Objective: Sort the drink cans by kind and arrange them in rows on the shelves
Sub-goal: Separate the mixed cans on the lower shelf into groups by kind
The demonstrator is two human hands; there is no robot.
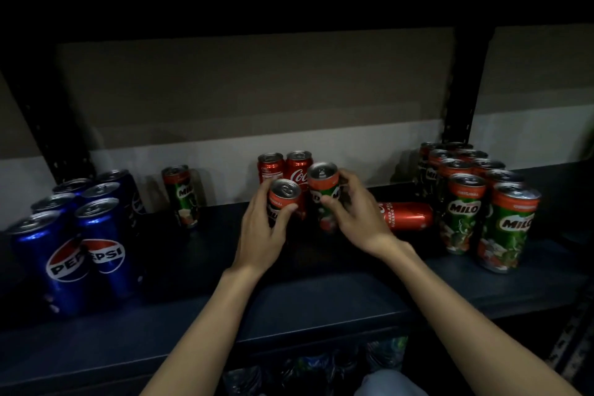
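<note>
At the centre of the frame the left hand (pixel 263 228) is gripping a Milo can (pixel 284 199), fingers curled round its left side and thumb pressing across the front. Just to its right, the right hand (pixel 353 212) is holding a second Milo can (pixel 324 193), fingers wrapping behind it and thumb lying on the label. The two cans are sitting almost touching, both upright on the dark shelf (pixel 193 267).

Directly behind them two Coke cans (pixel 297 167) are standing side by side. A third Coke can (pixel 408 215) is lying on its side right of the right hand. At the right of the frame a Milo group (pixel 475 199) is standing in rows. One lone Milo (pixel 181 196) is standing left of centre. At lower left, Pepsi cans (pixel 80 235) are clustering in rows.
</note>
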